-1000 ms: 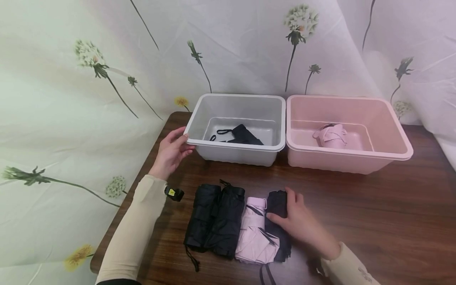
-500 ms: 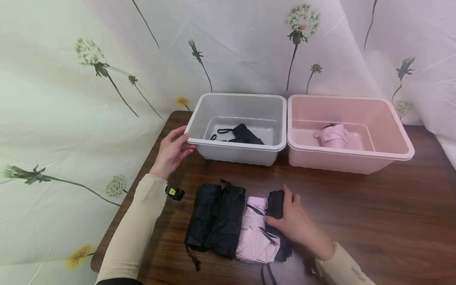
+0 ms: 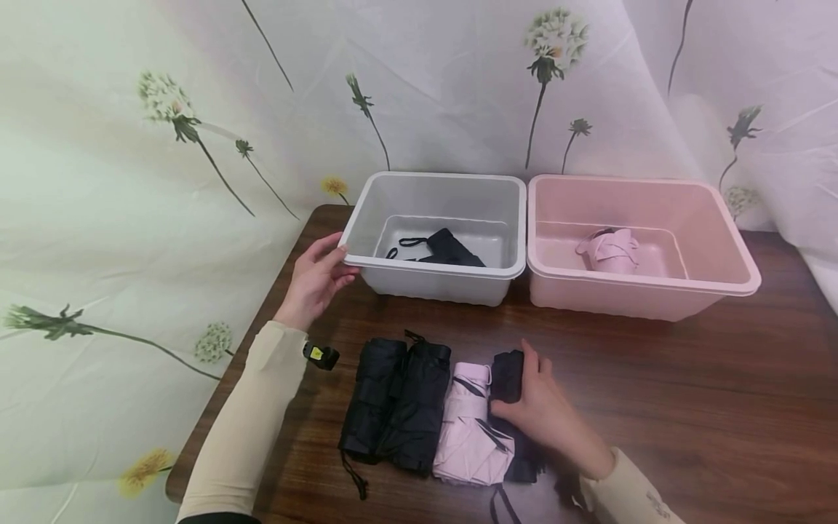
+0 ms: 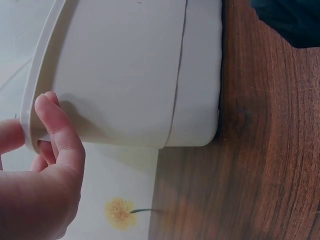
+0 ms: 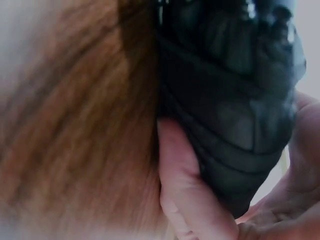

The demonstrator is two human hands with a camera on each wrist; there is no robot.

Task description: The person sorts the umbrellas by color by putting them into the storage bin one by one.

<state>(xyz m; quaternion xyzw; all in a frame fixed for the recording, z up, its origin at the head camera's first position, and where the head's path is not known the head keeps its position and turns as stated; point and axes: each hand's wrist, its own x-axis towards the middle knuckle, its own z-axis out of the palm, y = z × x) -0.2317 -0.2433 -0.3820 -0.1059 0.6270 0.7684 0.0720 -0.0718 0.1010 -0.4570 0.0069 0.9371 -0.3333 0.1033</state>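
The right hand [image 3: 548, 411] curls round the dark umbrella [image 3: 507, 375], thumb on one side and fingers on the other, probably so it cannot slip. Just left of that grip lies the pink umbrella [image 3: 473, 451], then two black umbrellas [image 3: 419, 407], perhaps lined up for easy reach. Beyond, the left hand [image 3: 311, 282] pinches the gray bin [image 3: 432, 268] by its rim, likely steadying it beside the pink bin [image 3: 628, 297].

No readable text; yellow label [image 3: 317, 353] on the black wrist device [image 3: 330, 358] too small.
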